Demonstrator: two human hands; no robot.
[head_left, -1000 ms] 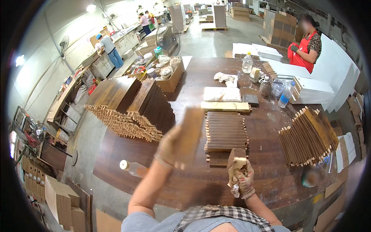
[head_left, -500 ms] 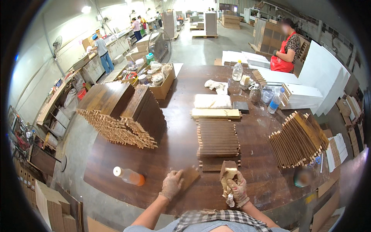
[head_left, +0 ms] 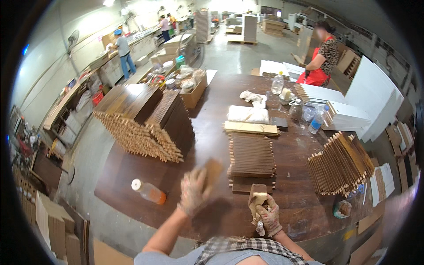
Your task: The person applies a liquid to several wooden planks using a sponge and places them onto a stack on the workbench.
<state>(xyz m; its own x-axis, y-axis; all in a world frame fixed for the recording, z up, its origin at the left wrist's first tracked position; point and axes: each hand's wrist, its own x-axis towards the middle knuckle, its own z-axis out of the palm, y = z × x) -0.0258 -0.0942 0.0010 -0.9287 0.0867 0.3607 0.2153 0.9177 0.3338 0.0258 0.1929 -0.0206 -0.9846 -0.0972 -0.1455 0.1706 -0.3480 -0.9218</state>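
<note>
My left hand [head_left: 193,190], in a speckled work glove, grips a short brown wooden board [head_left: 213,172] raised at a tilt over the table; both are smeared by motion. In my gloved right hand [head_left: 270,216] is a crumpled cream cloth [head_left: 256,212], with a flat brown piece [head_left: 258,189] at its far end. Just beyond that hand lies a row of dark wooden slats [head_left: 251,157] with pale dowel ends. A bottle of orange liquid [head_left: 149,191] lies or leans to the left of my left hand.
Stacked dark boards [head_left: 132,104] rise at the left, and more doweled slats [head_left: 340,165] lean at the right. Bottles [head_left: 316,121], a folded white cloth [head_left: 248,114] and a cardboard box [head_left: 194,95] sit farther back. Another person in a red apron [head_left: 316,73] stands across the table.
My left hand has lifted the board from low over the table and tilted it more upright. My right hand keeps its grip, nearly in place. The whole view has shifted slightly.
</note>
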